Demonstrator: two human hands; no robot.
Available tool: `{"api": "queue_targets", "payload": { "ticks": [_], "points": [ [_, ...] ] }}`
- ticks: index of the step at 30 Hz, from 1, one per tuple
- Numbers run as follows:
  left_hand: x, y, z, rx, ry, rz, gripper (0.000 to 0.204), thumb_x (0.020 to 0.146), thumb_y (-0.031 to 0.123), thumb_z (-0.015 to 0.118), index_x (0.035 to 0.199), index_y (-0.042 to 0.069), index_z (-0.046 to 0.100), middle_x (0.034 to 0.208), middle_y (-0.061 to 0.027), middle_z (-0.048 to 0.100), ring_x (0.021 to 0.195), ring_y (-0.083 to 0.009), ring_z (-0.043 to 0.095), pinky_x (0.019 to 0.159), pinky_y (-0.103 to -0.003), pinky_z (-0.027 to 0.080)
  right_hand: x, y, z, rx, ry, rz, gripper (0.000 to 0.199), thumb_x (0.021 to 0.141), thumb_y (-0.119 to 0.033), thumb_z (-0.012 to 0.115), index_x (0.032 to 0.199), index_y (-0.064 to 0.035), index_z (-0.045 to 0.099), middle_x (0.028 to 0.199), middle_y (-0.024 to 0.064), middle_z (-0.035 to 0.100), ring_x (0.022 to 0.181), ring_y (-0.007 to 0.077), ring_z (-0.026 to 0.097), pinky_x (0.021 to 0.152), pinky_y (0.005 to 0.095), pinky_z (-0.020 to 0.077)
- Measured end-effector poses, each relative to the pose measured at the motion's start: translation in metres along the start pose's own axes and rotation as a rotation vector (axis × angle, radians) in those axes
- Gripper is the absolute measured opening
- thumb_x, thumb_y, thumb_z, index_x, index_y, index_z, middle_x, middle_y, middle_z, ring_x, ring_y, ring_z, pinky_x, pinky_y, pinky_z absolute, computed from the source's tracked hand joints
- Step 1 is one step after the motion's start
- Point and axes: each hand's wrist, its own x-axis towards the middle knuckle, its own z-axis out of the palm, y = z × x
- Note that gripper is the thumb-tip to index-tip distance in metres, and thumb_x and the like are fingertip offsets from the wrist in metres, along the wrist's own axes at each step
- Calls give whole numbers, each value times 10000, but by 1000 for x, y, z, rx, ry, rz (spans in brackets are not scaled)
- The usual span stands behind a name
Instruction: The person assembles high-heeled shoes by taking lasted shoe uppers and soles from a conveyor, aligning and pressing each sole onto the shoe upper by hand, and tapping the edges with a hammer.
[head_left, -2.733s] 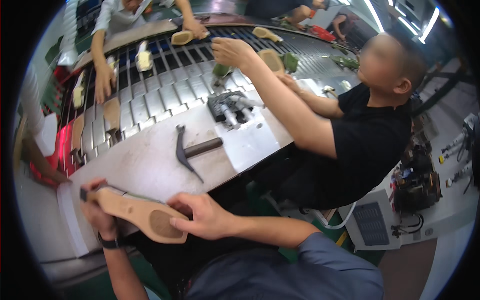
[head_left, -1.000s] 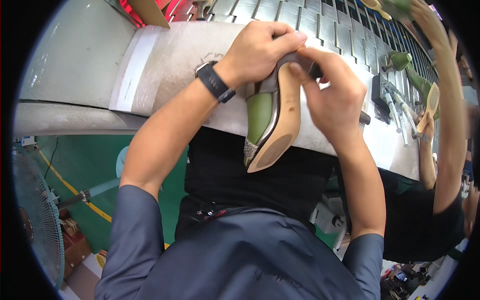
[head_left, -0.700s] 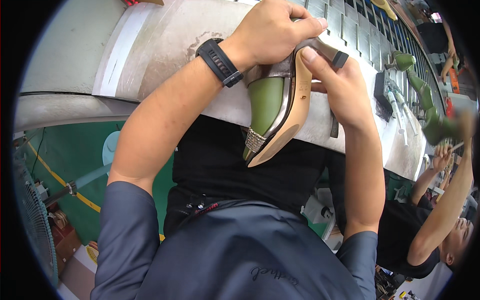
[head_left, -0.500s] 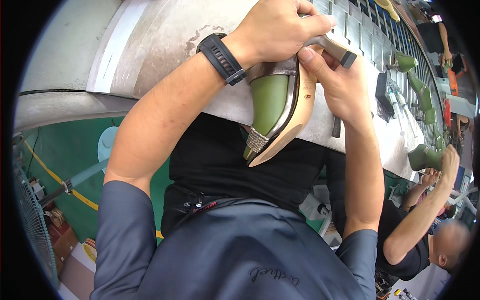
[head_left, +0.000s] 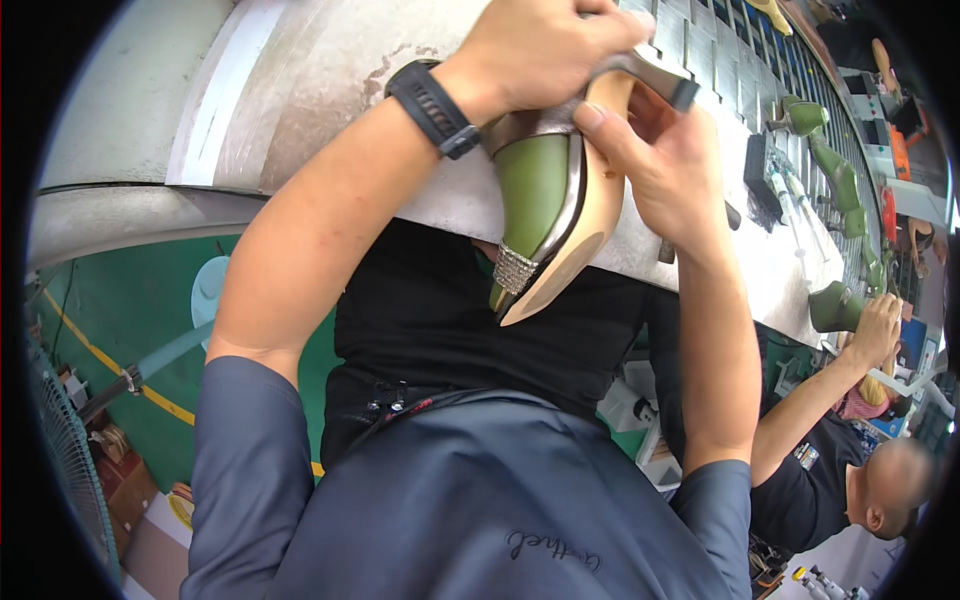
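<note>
A high-heeled shoe (head_left: 590, 225) with a tan sole is held on its side at the bench edge, its pointed toe towards me. A green last (head_left: 537, 190) fills it, and a band of sparkling stones (head_left: 514, 270) crosses near the toe. My left hand (head_left: 545, 55), with a black watch on its wrist, is closed on the back of the shoe by the heel; its fingertips are partly hidden and blurred. With the thumb on the sole edge, my right hand (head_left: 665, 165) grips the shoe below the dark-tipped heel (head_left: 660, 78).
The metal bench (head_left: 310, 110) runs across in front of me, with rollers (head_left: 745, 70) at the far right. A dark block (head_left: 765, 180) with pale tools stands there, beside several green lasts (head_left: 838, 175). At right a co-worker's hand (head_left: 878, 330) holds a green piece.
Both my hands and the shoe have shifted slightly left, with the grip kept. A dark tool behind my right wrist shows more. The co-worker's raised hand has moved a little down and left.
</note>
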Motion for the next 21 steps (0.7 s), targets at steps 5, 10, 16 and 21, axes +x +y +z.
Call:
{"api": "queue_targets", "payload": {
  "ticks": [5, 10, 16, 21],
  "points": [
    [-46, -29, -40, -196, 393, 231, 384, 1043, 337, 658, 1176, -19, 708, 1052, -58, 729, 926, -91, 661, 817, -245, 534, 27, -35, 14, -574, -47, -119, 518, 831, -468, 826, 978, 26, 778, 814, 217, 743, 730, 332, 744, 713, 402, 584],
    [-152, 3, -69, 451, 224, 347, 725, 689, 199, 982, 1293, 16, 626, 1248, -122, 609, 1134, -218, 638, 953, -343, 539, 17, -57, 23, -699, -305, -190, 551, 746, -386, 896, 1123, -9, 759, 962, 172, 763, 880, 324, 742, 877, 415, 570],
    [-155, 21, -52, 656, -18, 406, 764, 725, 264, 944, 1370, -7, 635, 1379, -207, 630, 1240, -371, 647, 1063, -452, 525, -7, -29, 12, -802, -303, -648, 679, 687, -460, 864, 1205, -40, 737, 1155, 114, 754, 1086, 311, 700, 1144, 509, 434],
    [-150, 15, -49, 659, -11, 445, 672, 787, 259, 904, 1352, -8, 658, 1369, -217, 676, 1261, -379, 664, 1072, -461, 514, 0, -19, 10, -734, -283, -736, 642, 707, -426, 847, 1190, -17, 740, 1132, 121, 760, 1013, 309, 706, 975, 428, 513]
  ]
}}
